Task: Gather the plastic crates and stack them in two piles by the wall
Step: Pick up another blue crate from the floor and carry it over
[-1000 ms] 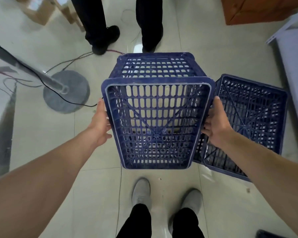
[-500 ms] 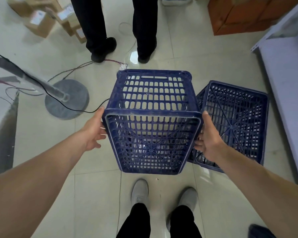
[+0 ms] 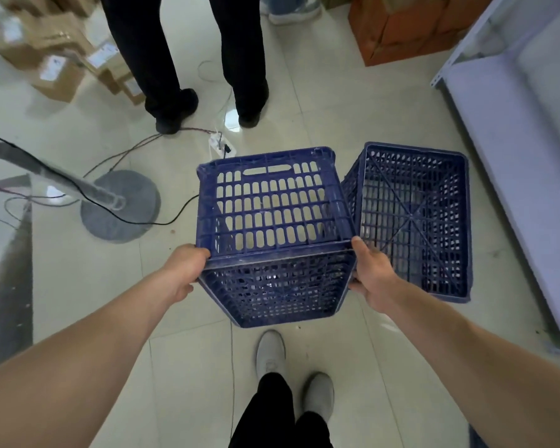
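1. The left hand (image 3: 185, 273) and right hand (image 3: 373, 277) clamp opposite sides of the blue crate (image 3: 274, 234), tipped on its side above the tiled floor (image 3: 337, 124).
2. Just right of this crate, touching it, a second blue crate (image 3: 411, 218) lies on the floor.
3. Left of the held crate stands a round stand base (image 3: 120, 206).

Cardboard boxes (image 3: 50, 64), a round stand base (image 3: 120, 206), cables (image 3: 136, 150) on tiled floor (image 3: 320, 118).
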`<state>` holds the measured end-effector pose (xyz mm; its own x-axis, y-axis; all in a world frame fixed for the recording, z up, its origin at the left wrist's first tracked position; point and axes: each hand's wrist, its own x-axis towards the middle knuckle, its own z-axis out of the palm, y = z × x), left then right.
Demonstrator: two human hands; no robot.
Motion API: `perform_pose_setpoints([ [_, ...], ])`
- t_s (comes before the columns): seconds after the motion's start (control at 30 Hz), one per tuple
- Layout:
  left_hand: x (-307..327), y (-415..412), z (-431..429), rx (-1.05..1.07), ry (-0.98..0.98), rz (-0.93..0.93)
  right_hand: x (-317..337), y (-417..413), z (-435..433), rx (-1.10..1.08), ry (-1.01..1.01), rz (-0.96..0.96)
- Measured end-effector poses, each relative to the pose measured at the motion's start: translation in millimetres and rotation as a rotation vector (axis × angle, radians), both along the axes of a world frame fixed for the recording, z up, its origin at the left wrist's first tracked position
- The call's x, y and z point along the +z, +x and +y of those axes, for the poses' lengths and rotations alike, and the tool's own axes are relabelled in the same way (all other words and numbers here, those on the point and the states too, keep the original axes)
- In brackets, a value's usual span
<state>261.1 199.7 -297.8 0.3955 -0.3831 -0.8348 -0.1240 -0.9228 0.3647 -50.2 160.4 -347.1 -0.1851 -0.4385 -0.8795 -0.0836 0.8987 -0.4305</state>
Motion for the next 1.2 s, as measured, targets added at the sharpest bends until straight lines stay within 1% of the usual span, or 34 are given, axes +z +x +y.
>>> perform_pose_setpoints([
  [0.13, -1, -2, 20, -0.040, 0.054, -0.031, 2, 1, 17, 0.005, 0.012, 0.021],
  [0.23, -3, -5, 35, -0.086, 0.107, -0.064, 6, 1, 34, -0.028, 0.016, 0.049],
  [0.37, -10, -7, 53, -0.135, 0.143, -0.061, 12, 2, 59, -0.100, 0.063, 0.045],
  [0.5, -14, 3, 65, -0.193, 0.163, 0.031, 12, 8, 87, -0.156, 0.094, 0.074],
  [0.6, -18, 14, 69, -0.303, 0.216, 0.123, 7, 12, 107, -0.220, 0.079, 0.109],
  [0.67, -24, 24, 67, -0.337, 0.241, 0.140, 1, 14, 120, -0.261, 0.073, 0.124],
  [0.73, -31, 35, 58, -0.321, 0.143, 0.066, -5, 16, 132, -0.286, 0.073, 0.128],
  [0.77, -31, 39, 49, -0.327, 0.060, -0.032, -7, 18, 138, -0.282, 0.077, 0.130],
  [0.83, -30, 46, 25, -0.427, -0.098, -0.193, -12, 23, 149, -0.274, 0.066, 0.128],
  [0.87, -31, 47, 13, -0.508, -0.147, -0.217, -14, 27, 152, -0.283, 0.048, 0.125],
  [0.97, -32, 46, -14, -0.758, -0.125, -0.249, -14, 39, 153, -0.323, 0.004, 0.142],
  [1.07, -38, 43, -22, -1.004, -0.137, -0.342, -19, 42, 155, -0.334, -0.003, 0.159],
  [1.13, -45, 45, -25, -1.066, -0.158, -0.425, -22, 41, 156, -0.336, 0.006, 0.161],
  [1.2, -45, 49, -24, -1.038, -0.157, -0.402, -22, 39, 160, -0.349, 0.018, 0.171],
])
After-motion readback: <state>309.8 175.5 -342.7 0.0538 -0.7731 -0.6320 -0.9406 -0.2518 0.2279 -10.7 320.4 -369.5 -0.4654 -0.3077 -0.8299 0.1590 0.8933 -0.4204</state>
